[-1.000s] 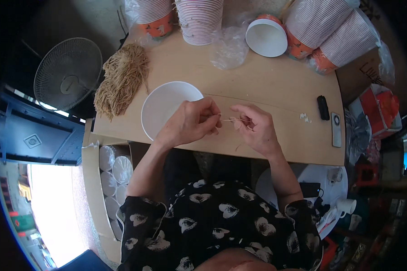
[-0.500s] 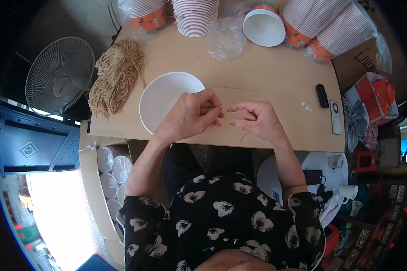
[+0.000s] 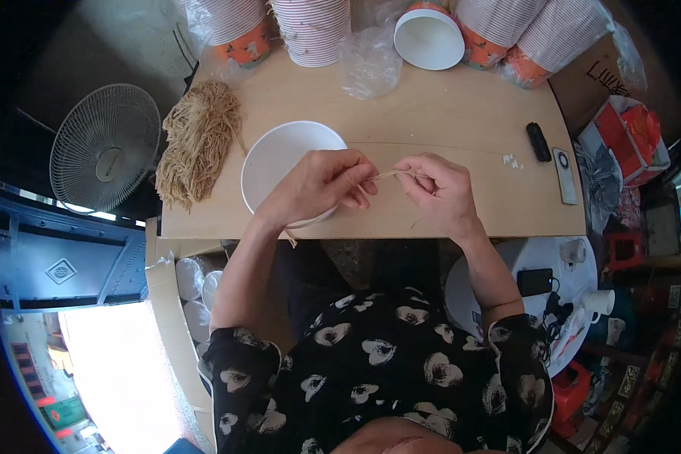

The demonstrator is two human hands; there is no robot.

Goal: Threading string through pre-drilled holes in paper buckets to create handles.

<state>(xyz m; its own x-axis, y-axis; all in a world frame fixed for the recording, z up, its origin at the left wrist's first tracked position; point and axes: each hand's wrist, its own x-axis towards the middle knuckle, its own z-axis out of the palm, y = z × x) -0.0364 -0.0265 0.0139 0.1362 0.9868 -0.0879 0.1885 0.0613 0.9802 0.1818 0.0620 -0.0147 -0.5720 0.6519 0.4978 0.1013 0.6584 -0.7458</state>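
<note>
Spread slightly wider since earlier frame; pinching tan strand [image 3: 388, 174] in fingertips of left hand [image 3: 315, 186] and right hand [image 3: 445, 193], running crosswise between, equally near both.

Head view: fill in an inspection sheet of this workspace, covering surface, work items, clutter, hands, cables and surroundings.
Surface: tan tabletop, a thin dark line running across it.
Work items: tan strands span the hands; a strand bundle lies at left; a white bowl is partly covered by the left hand.
Clutter: clear plastic bag, white bits, black object and slim pale device; nested tubs along the far edge.
Hands: left hand and right hand both pinch the strands.
Cables: dark cord on the white side table; none seen on the tabletop.
Surroundings: fan at left, open carton below it.
</note>
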